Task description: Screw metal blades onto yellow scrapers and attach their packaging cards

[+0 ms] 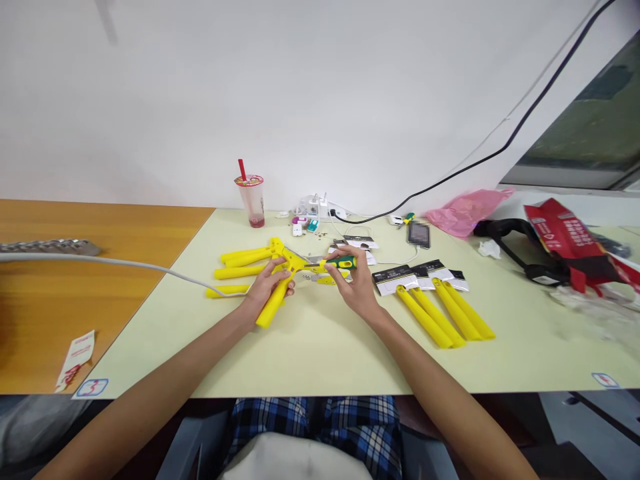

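My left hand (265, 288) is closed around a yellow plastic piece (271, 309) with tube-like arms, held above the pale tabletop. In my right hand (357, 290) is a screwdriver (345, 263) with a green and yellow handle, gripped between thumb and fingers. Its shaft points left and meets the yellow piece near the joint; the exact contact is too small to make out. Below the screwdriver lies a yellow and grey item (327, 279), partly hidden. More yellow tubes (239, 272) lie left of my left hand.
Several yellow-handled tools (424, 317) with broad black and silver ends lie to the right. Behind are a cup with a red straw (253, 203), a power strip (314, 206) and a small screen device (419, 235). A grey cable (125, 260) crosses from the left.
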The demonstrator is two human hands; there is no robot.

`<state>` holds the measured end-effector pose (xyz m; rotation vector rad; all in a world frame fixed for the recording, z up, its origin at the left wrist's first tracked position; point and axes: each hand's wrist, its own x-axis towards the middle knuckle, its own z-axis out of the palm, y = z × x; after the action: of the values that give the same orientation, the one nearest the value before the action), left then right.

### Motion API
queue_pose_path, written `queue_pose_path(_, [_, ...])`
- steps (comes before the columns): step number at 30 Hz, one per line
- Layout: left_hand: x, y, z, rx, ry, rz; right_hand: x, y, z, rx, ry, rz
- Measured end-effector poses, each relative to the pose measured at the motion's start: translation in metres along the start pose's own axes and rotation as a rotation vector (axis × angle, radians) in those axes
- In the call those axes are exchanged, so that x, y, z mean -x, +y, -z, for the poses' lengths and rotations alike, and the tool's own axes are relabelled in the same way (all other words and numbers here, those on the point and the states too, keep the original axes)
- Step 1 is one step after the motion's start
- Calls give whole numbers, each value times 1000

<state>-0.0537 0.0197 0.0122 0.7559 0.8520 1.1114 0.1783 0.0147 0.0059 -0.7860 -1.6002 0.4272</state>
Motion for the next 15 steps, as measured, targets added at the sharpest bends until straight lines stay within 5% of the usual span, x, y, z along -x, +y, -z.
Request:
queue_pose_path(8, [0,2,-1,12,16,-25,0,-2,1,-189,-85,-36])
queue_pose_path(15, [0,2,1,-52,-21,-39,1,5,1,-83,9,-85])
